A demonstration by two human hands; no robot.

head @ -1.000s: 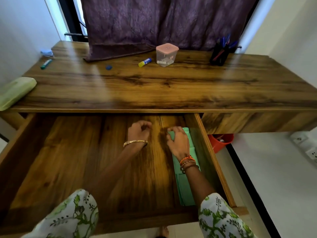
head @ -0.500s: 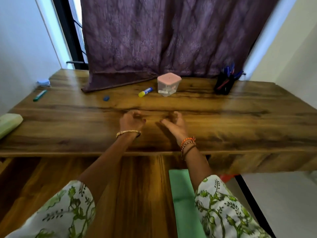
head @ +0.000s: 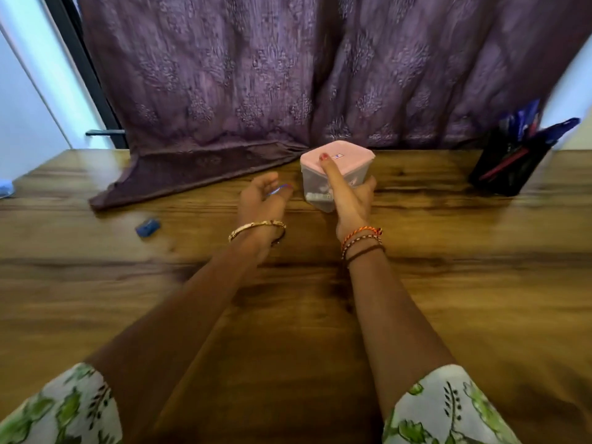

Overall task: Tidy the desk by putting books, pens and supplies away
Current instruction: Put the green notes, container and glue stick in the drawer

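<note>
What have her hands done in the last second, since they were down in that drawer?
Both hands rose from the drawer and reached across the desk. The right hand now grips the pink-lidded container; the left hand closes on the glue stick. The blue eraser and pen holder stayed put.

A wide wooden tabletop [head: 448, 299] with dark grain fills the near view. Along its far edge hangs a purple patterned curtain [head: 272, 75], its hem spilling onto the wood. Pale walls [head: 28, 116] show at far left and right; a dark window frame [head: 80, 68] stands beside the curtain.
</note>
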